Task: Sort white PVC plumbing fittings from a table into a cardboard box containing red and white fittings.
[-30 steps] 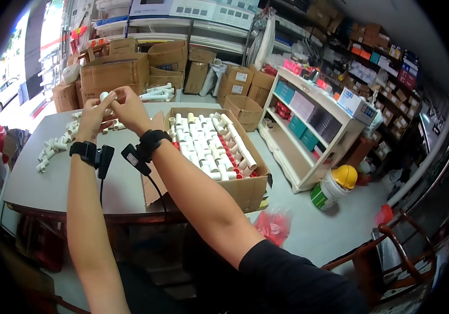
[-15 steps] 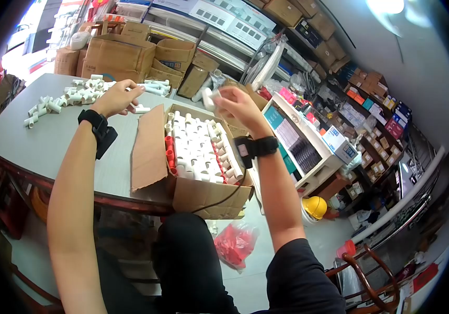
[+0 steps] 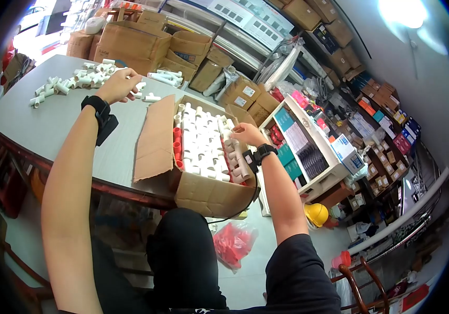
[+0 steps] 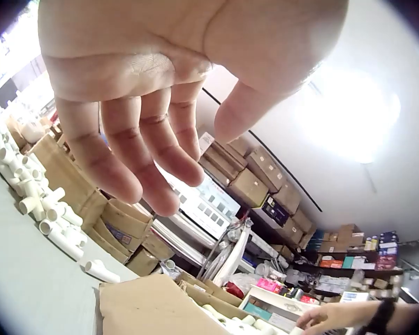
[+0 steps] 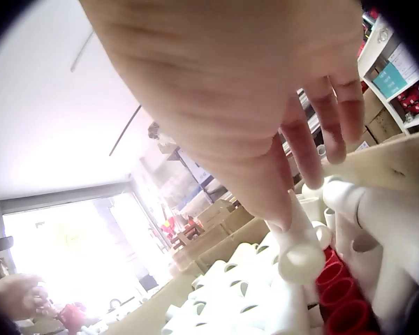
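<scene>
My right hand (image 3: 250, 135) is over the right side of an open cardboard box (image 3: 208, 196). Between its thumb and fingers it pinches a white plastic pipe tee (image 5: 300, 257), close above the other fittings. Rows of white pipe fittings (image 3: 201, 144) fill the box, with red fittings (image 5: 342, 300) among them near the side walls. My left hand (image 3: 118, 86) hovers over the table left of the box, fingers loosely bent and palm bare in the left wrist view. Just beyond it, a loose pile of white fittings (image 3: 91, 78) lies on the table.
The box's flap (image 3: 154, 138) folds out over the grey table (image 3: 62, 125). A white shelf unit (image 3: 313, 157) stands to the right, with a yellow helmet (image 3: 317, 214) near its foot. A bag of red pieces (image 3: 235, 243) lies on the floor. Cardboard cartons (image 3: 130, 49) are stacked behind the table.
The hands were together over the table and have parted. My right hand carried a white tee rightward, then down into the box. The left hand stays over the table, and the view has turned right.
</scene>
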`<state>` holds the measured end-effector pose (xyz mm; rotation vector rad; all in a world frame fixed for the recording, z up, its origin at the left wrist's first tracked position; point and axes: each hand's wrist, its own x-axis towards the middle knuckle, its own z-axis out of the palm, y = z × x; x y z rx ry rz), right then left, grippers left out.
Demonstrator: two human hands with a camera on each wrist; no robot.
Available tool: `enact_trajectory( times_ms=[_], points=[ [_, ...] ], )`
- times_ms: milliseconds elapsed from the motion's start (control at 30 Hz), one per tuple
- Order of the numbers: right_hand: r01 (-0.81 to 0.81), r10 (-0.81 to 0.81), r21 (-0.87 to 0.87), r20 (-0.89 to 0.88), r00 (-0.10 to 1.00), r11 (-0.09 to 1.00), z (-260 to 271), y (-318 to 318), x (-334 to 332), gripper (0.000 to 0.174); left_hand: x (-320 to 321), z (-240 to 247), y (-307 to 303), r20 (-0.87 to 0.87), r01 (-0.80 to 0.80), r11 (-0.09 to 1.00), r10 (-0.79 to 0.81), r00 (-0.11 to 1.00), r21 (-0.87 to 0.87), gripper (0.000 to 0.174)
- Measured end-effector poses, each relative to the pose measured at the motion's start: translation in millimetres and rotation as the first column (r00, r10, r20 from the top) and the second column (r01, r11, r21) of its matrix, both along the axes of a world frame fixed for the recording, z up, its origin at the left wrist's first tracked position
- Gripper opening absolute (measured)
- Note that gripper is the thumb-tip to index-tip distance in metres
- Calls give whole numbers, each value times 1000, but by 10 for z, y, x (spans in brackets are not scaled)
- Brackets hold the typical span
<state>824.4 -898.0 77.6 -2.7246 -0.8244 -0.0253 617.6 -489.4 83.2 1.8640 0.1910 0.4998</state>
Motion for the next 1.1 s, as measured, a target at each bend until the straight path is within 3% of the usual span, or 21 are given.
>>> enact_trajectory(
  times_ms=[67, 167, 300, 433, 567, 800, 900, 933, 1100],
  points=[
    [27, -27, -11, -63, 998, 1000, -81, -22, 72, 52, 36, -25, 25, -3, -2, 1000, 2, 1000, -16, 29],
    [71, -50, -121, 166, 985, 990, -171, -53, 42, 55, 62, -51, 26, -26, -17, 1000, 17, 1000, -4, 29],
    [36, -21, -170, 87, 996, 985, -154, -29, 57, 55, 170, -127, 30, -56, -7, 1000, 6, 998, -14, 27],
    [-291, 299, -77, 141, 944, 954, -158, 76, 34, 47, 252, -174, 21, -65, -10, 1000, 8, 998, -22, 30],
    [-237, 251, -196, 48, 967, 951, -52, 188, -59, 37, 293, -198, 1, -84, -8, 1000, 6, 996, -23, 32],
    [-101, 101, -47, -8, 995, 994, -98, 41, -58, 30, 353, -291, 76, -127, -11, 1000, 7, 992, -28, 30],
    [-150, 161, -141, 76, 984, 979, -121, -17, 23, 28, 329, -296, 90, -142, -20, 999, 16, 990, -26, 28],
    [-191, 227, -182, 204, 952, 965, -148, -33, 32, 27, 310, -297, 89, -146, -20, 999, 15, 989, -30, 28],
    [-136, 176, -194, 210, 962, 972, -149, -9, 42, 28, 284, -314, 133, -175, -26, 1000, 23, 984, -17, 28]
  ],
)
